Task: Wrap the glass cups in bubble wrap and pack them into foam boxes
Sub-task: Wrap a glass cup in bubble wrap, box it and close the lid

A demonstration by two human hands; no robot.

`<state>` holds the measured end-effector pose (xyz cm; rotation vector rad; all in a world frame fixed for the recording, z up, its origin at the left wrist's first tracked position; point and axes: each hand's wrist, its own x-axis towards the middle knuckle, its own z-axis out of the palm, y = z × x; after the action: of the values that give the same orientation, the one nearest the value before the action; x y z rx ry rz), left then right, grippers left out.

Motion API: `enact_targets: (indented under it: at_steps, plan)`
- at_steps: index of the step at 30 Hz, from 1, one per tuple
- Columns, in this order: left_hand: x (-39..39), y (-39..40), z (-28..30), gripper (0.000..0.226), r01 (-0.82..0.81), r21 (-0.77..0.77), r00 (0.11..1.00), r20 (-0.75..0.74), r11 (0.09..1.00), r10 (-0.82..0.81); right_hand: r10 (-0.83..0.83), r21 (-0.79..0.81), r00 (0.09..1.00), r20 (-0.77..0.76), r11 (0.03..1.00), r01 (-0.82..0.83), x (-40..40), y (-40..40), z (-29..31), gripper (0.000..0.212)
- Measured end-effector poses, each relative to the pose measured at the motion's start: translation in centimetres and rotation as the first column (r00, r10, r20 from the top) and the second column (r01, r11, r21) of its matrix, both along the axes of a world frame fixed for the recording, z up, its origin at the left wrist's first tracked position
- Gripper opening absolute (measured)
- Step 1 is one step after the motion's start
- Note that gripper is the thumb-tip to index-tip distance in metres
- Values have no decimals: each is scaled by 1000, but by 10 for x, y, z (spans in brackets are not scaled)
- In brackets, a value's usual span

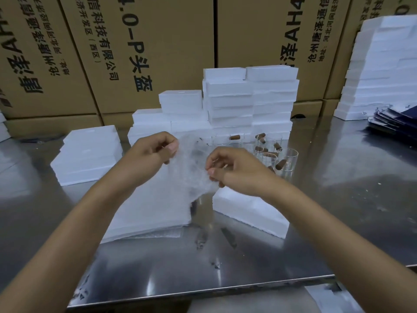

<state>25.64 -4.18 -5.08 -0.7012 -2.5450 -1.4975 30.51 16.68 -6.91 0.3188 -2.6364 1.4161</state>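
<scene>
Left grip: the left hand [155, 149] pinches the upper left edge of the clear, crinkled sheet of bubble wrap [191, 168], fingers curled round it.
Right grip: the right hand [228, 168] pinches the sheet's right edge, thumb against forefinger.
Sheet: it hangs between the two grips, above the shiny steel bench [338, 211]; whether a cup is already inside cannot be told.
Cups: the clear cylindrical glass cups [282, 159], some holding brown corks, stand beyond the right grip, close together.
Box: a white foam box [248, 211] sits just below the right grip.
Risk, slip: the thin film could slide from either pinch and unroll.
Risk, knock: reaching past the right grip could topple crowded cups.
</scene>
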Motion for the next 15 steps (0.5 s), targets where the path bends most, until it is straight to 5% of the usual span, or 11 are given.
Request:
enact_targets:
  at_steps: [2,4,7,9,12,15]
  plan:
    - [13,11,4,24,79,0,996,-40,997,-79,-3,233,997,-81,972,22,1,-5,-2,21]
    - [27,27,4,21,131,-15,985,-113,991,-132,-49,268,992,-119,960,80,0,-9,-4,18]
    - [43,45,-2,17,193,3,969,-155,981,-190,-97,-243,994,57,964,108,-1,-7,-4,10]
    - [48,50,-5,16,266,82,962,-85,960,-259,-22,-547,982,188,828,124,-1,-1,-3,18]
    - [51,54,-6,15,301,266,951,-16,916,-308,163,-802,969,183,595,52,2,7,-4,25]
    - [39,51,-1,19,54,423,970,-236,905,52,202,-887,970,138,460,31,12,17,-10,20]
